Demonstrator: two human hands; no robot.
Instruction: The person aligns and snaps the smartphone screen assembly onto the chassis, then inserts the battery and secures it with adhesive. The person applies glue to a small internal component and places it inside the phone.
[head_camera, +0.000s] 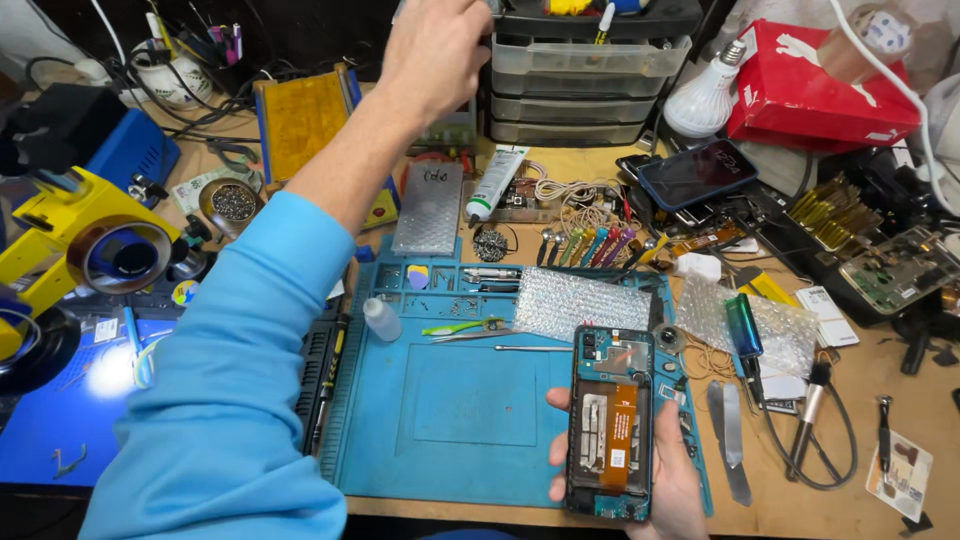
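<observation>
Right hand: I see my right hand (655, 470) wrapped around an opened phone (610, 420), fingers curled on its left edge and the palm behind its right side.
Opened phone: back cover off, boards and an orange flex strip showing; it stands upright in the grip over the lower right part of the blue work mat (450, 410).
Left hand: my left hand (435, 50) is stretched far forward in a light blue sleeve (240, 380), up at the grey drawer unit (585, 90); I see only its back with the fingers bent, so I cannot tell whether it grips anything.
On the mat: a sheet of bubble wrap (575, 300) just above the phone, a small white bottle (381, 320), green tweezers (455, 327).
To the right: a blue-green pen-shaped tool (743, 325) on more bubble wrap, metal pry blades (730, 430) near the mat's edge.
Far edge: a white tube (496, 182), a red box (815, 90), a white bulb (705, 95).
</observation>
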